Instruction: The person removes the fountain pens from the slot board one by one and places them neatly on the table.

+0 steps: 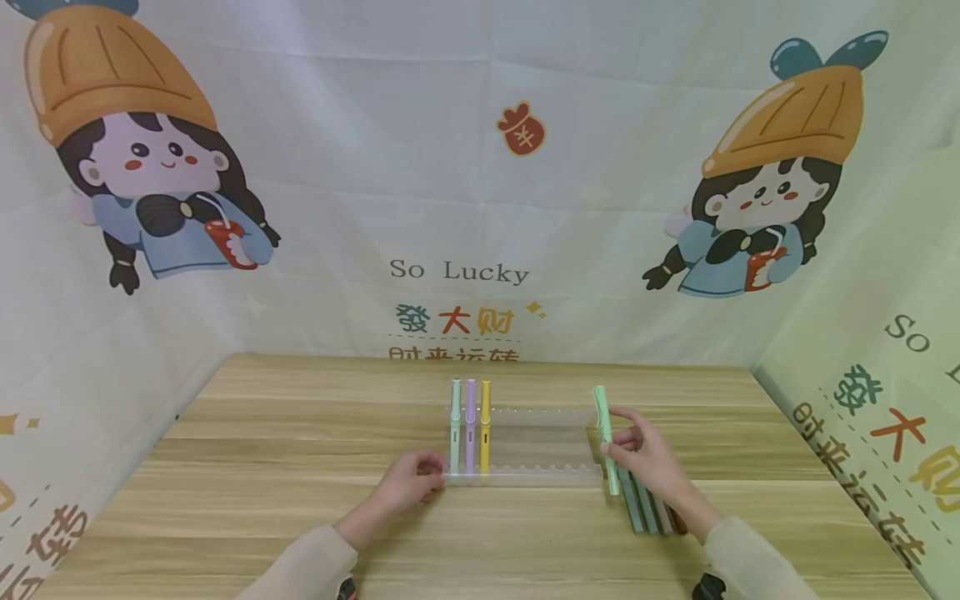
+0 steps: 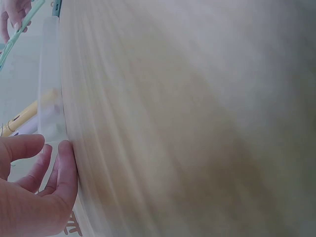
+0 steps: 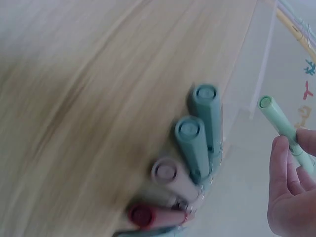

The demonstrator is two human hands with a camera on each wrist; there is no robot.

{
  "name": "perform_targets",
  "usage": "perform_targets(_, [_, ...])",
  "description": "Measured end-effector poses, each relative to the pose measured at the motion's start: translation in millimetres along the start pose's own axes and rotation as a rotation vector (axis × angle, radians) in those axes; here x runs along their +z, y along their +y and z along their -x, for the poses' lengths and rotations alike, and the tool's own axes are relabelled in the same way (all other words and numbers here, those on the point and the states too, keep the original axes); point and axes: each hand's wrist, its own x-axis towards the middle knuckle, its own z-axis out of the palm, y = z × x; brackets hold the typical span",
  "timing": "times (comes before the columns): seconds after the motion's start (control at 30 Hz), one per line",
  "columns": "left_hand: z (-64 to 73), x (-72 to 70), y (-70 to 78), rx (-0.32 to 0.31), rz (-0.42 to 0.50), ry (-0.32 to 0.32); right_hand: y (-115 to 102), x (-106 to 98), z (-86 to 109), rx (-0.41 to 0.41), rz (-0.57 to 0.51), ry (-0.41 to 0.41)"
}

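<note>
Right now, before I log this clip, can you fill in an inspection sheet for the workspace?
Surface: light wooden table, bare around the work.
Job's things: clear plastic pen rack holding pale green, lilac and yellow pens; mint green pen in hand; four loose pens in teal, grey-pink and red lying beside the rack.
Clutter: nothing seen.
Hands: left hand touches the rack's near left corner; right hand pinches the mint green pen.
Cables: nothing seen.
Surroundings: cartoon-printed cloth backdrop on three sides.

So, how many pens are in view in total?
8: three on the clear rack, namely mint, lilac, yellow; one green pen in the right hand; four on the table.
</note>
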Motion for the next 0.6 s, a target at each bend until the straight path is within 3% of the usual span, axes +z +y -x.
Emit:
perform_targets(0.1, [0.4,0.3,0.5,-0.001,0.002,0.001,2.2,-8.3,2.2,0.009,-0.024,-0.017])
perform_targets(0.6, [-0.2,-0.5,-1.4,0.003,0.003,-0.005,19.7,-44.9,17.8,0.050,0.054,-0.030])
